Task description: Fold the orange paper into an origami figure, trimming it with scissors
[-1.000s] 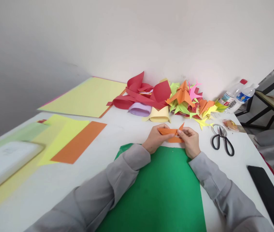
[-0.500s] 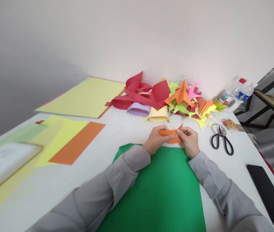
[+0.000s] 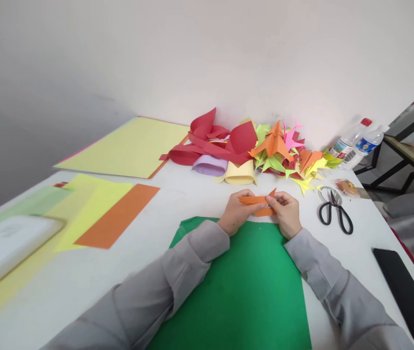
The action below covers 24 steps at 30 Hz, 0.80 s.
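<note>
Between my two hands is a small piece of folded orange paper, with a pointed tip sticking up near its right end. My left hand grips its left side, thumb in front. The right side is pinched by my right hand, close to the pointed tip. Both hands are just above the far edge of a large green sheet on the table. My fingers cover parts of the folds, so the exact shape of the paper cannot be made out.
Scissors and a black phone lie to the right. Behind my hands are paper planes, red paper loops and two bottles. An orange strip, yellow sheets and a white box-like object occupy the left.
My left hand has shifted very slightly to the right along the orange paper. The right hand keeps its pinch and everything else stays where it was.
</note>
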Each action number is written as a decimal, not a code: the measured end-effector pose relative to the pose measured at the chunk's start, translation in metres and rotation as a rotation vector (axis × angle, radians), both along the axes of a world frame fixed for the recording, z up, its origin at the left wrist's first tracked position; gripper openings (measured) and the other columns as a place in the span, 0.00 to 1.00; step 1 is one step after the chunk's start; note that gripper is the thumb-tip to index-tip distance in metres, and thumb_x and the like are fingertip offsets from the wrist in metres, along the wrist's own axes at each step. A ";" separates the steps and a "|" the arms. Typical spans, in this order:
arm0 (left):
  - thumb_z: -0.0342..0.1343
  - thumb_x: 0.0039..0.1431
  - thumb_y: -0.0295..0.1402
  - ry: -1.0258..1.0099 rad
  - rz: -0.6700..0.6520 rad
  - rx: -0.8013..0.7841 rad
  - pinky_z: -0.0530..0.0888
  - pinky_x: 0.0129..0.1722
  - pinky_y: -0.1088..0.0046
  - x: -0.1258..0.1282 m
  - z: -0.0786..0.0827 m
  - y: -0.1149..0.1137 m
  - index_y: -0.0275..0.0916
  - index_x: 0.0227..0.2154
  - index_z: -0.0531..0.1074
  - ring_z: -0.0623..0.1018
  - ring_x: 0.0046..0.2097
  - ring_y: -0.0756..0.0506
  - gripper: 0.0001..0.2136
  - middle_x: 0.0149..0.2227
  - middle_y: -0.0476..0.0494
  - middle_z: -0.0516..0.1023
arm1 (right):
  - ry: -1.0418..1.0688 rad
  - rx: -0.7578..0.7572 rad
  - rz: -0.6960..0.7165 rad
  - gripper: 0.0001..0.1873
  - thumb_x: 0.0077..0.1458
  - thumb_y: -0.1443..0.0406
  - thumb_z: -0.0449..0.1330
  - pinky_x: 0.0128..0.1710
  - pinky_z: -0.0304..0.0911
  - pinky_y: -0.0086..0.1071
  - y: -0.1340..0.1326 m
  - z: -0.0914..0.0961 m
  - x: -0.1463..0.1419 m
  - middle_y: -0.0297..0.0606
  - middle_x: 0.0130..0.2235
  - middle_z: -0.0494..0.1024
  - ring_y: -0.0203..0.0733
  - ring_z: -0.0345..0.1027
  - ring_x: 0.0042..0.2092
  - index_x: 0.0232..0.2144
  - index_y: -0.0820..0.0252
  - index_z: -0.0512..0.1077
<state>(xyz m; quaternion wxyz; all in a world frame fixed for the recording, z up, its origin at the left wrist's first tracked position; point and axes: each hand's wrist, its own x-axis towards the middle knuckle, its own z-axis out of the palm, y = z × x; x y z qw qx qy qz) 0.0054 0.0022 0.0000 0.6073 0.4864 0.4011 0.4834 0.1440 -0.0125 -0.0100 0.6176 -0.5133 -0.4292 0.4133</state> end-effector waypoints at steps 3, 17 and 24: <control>0.68 0.32 0.35 -0.015 0.041 -0.006 0.60 0.22 0.78 0.000 -0.003 0.001 0.35 0.17 0.64 0.63 0.22 0.55 0.17 0.17 0.55 0.63 | 0.014 -0.010 0.040 0.15 0.37 0.56 0.68 0.27 0.64 0.31 0.000 -0.001 0.002 0.31 0.21 0.74 0.35 0.67 0.23 0.24 0.60 0.71; 0.68 0.33 0.34 -0.062 0.056 -0.029 0.60 0.24 0.77 -0.001 -0.005 0.003 0.35 0.18 0.64 0.63 0.23 0.54 0.16 0.18 0.55 0.64 | -0.056 0.028 0.156 0.12 0.42 0.57 0.67 0.29 0.62 0.31 -0.001 -0.002 0.001 0.32 0.24 0.76 0.35 0.66 0.26 0.23 0.60 0.73; 0.68 0.33 0.35 -0.063 0.062 -0.021 0.61 0.24 0.78 0.000 -0.005 0.003 0.36 0.18 0.64 0.64 0.23 0.54 0.16 0.19 0.56 0.64 | -0.012 -0.016 0.169 0.14 0.41 0.55 0.66 0.31 0.63 0.31 0.000 -0.001 0.002 0.33 0.24 0.76 0.36 0.67 0.27 0.23 0.60 0.74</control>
